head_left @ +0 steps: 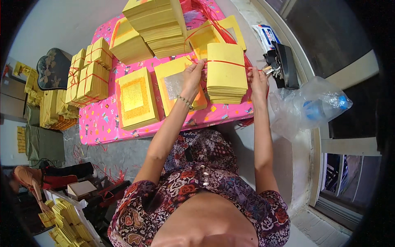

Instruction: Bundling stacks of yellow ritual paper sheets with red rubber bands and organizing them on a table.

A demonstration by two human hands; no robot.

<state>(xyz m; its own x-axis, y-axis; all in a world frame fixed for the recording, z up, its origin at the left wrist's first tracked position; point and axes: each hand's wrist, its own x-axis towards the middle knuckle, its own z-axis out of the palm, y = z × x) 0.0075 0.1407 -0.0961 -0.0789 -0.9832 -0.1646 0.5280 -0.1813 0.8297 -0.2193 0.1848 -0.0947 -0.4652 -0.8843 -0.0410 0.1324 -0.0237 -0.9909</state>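
A thick stack of yellow paper lies near the right front edge of the pink patterned table. A red plastic string runs across its top. At the stack's left side, my left hand pinches one part of the string. On the other side my right hand has its fingers closed on the string too. Partly behind my left forearm is a paper stack with a silver square. Further left sits a stack with a gold square.
Tied yellow bundles stand at the table's left, and a tall paper pile at the back. Loose red strings lie behind. Keys, a black wallet and a clear plastic bag are on the right ledge. Another person bends at lower left.
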